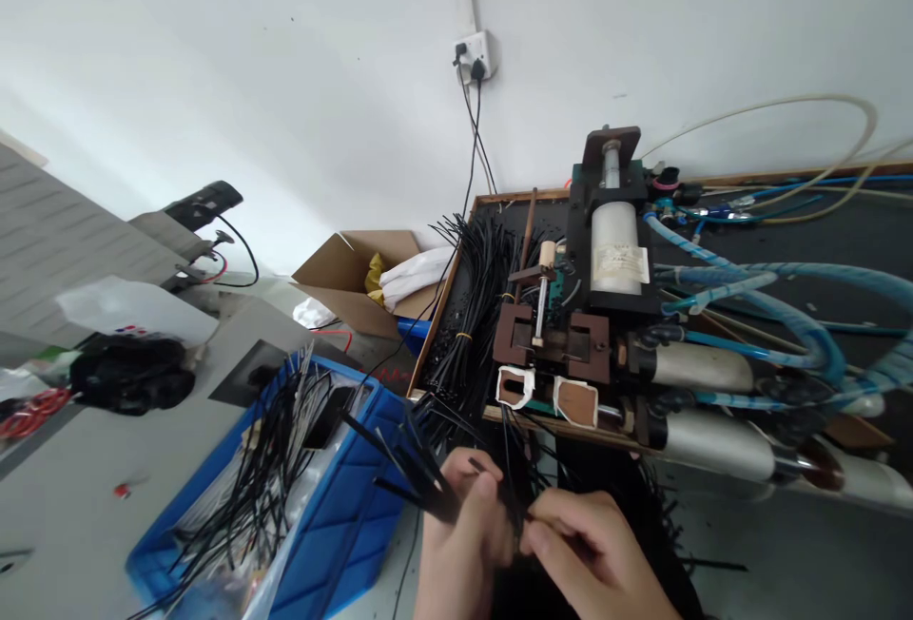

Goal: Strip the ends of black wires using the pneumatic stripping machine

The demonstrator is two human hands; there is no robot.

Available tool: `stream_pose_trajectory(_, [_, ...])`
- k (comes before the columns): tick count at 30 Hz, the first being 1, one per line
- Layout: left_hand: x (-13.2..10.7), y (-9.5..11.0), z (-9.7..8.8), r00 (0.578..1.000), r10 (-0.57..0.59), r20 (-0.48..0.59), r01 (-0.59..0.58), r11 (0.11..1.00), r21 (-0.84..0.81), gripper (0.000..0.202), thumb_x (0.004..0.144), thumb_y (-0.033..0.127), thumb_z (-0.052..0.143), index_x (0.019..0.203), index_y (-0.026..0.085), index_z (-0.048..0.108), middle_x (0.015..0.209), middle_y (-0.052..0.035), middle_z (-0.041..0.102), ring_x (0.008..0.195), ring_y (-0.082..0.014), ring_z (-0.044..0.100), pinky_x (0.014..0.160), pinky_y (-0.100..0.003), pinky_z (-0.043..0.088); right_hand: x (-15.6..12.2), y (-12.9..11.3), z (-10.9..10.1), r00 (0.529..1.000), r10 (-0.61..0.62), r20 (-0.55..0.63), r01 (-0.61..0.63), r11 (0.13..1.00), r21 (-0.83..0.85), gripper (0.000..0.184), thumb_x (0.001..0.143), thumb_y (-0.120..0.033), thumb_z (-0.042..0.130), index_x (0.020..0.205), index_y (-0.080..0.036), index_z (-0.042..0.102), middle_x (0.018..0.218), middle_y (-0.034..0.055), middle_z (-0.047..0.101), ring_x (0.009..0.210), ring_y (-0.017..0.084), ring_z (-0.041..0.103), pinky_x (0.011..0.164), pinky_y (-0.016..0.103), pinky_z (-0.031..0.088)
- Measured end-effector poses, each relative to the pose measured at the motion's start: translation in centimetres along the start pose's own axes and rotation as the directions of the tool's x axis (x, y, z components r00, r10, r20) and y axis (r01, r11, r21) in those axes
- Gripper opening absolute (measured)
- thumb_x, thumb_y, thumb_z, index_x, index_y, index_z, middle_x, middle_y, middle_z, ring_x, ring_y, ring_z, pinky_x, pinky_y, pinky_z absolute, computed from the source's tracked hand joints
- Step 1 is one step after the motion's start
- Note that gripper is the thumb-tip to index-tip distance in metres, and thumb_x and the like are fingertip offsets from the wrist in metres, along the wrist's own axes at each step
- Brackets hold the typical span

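A bundle of thin black strips [410,468] is held in my left hand [463,520], with the strip ends fanning out to the upper left. Its fingers are closed and the thumb presses on top. Close beside it, my right hand [589,539] pinches the end of a black piece between thumb and fingertips; the rest of that piece is partly hidden and blurred. Just beyond both hands is a pneumatic press [549,344] with brown metal jaws and white-taped pads. More long black strips [475,316], some tied with a yellow band, lie on the bench left of the press.
A blue crate [342,506] holding black and pale strips stands at left. Behind it is an open cardboard box [353,263]. Blue air hoses [756,287] and metal cylinders [713,444] extend right. A wooden rim [432,344] edges the bench; a wall socket [471,54] has cords hanging.
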State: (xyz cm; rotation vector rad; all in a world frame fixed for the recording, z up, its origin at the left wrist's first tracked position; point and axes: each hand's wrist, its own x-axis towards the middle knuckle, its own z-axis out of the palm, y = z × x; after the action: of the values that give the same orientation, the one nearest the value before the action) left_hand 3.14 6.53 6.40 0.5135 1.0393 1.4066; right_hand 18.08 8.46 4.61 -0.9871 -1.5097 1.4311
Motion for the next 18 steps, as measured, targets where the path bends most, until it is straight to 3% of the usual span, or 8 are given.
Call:
stream_pose_trajectory(2, [0.1,0.7,0.1,0.999,0.027,-0.041,-0.029,0.998,-0.049,0.027,0.097,0.048,0.075,0.098,0.024,0.063,0.057,0.0130,0.017,0.047,-0.0071,0.013,0.045,-0.019,0.025,-0.3,0.1,-0.3,0.992,0.082,0.091,-0.096,0.982,0.165,0.048,0.103,-0.060,0.059,0.083,-0.020,0.075,0.057,-0.0003,0.057,0.053,0.014,0.048,0.059,0.029,0.036])
stream_pose_trajectory(4, [0.3,1.6,0.2,0.999,0.037,-0.034,-0.041,0.994,-0.104,0.023,0.098,0.046,0.074,0.102,0.026,0.064,0.060,0.0122,0.017,0.048,-0.0080,0.012,0.045,-0.019,0.026,-0.1,0.1,-0.4,0.976,0.139,0.166,-0.197,0.891,0.408,0.050,0.102,-0.064,0.060,0.084,-0.019,0.072,0.053,-0.0021,0.053,0.049,0.012,0.042,0.055,0.028,0.031])
stream_pose_trajectory(8, [0.5,3.6,0.8,0.997,0.044,0.057,-0.028,0.969,-0.247,0.017,0.096,0.045,0.071,0.103,0.030,0.066,0.062,0.0094,0.028,0.048,-0.0091,0.015,0.047,-0.021,0.030,1.6,-0.2,0.3,0.967,0.236,0.100,-0.216,0.539,0.814,0.041,0.097,-0.056,0.073,0.081,-0.020,0.061,0.050,-0.0080,0.042,0.047,0.009,0.021,0.050,0.024,0.019])
stream_pose_trajectory(10, [0.5,4.2,1.0,0.996,0.034,0.083,-0.008,0.956,-0.292,0.018,0.094,0.046,0.073,0.104,0.032,0.066,0.068,0.0075,0.037,0.049,-0.0091,0.018,0.050,-0.022,0.032,2.4,-0.2,0.8,0.958,0.257,0.130,-0.226,0.389,0.893,0.037,0.094,-0.051,0.078,0.082,-0.021,0.060,0.050,-0.0097,0.038,0.048,0.009,0.015,0.049,0.023,0.019])
stream_pose_trajectory(12, [0.6,4.3,1.2,0.992,0.021,0.123,0.020,0.946,-0.323,0.021,0.092,0.048,0.075,0.104,0.033,0.067,0.074,0.0063,0.043,0.049,-0.0084,0.020,0.050,-0.023,0.031,2.8,-0.2,1.4,0.953,0.243,0.180,-0.250,0.298,0.922,0.035,0.092,-0.048,0.081,0.083,-0.021,0.061,0.051,-0.0102,0.036,0.048,0.008,0.012,0.047,0.022,0.017])
stream_pose_trajectory(15, [0.8,3.8,1.1,0.985,0.040,0.171,0.021,0.941,-0.338,0.016,0.095,0.048,0.071,0.102,0.034,0.067,0.076,0.0060,0.045,0.047,-0.0075,0.018,0.047,-0.022,0.028,3.2,0.1,1.9,0.952,0.232,0.198,-0.255,0.246,0.935,0.033,0.091,-0.045,0.082,0.083,-0.020,0.062,0.051,-0.0102,0.035,0.048,0.009,0.010,0.046,0.021,0.015])
stream_pose_trajectory(18, [0.9,3.3,1.0,0.986,0.070,0.151,-0.020,0.949,-0.314,0.012,0.102,0.047,0.063,0.103,0.035,0.066,0.076,0.0066,0.047,0.046,-0.0072,0.017,0.045,-0.020,0.028,3.4,0.3,2.1,0.946,0.246,0.211,-0.268,0.228,0.936,0.032,0.092,-0.043,0.081,0.081,-0.020,0.061,0.049,-0.0100,0.033,0.049,0.010,0.010,0.045,0.020,0.015])
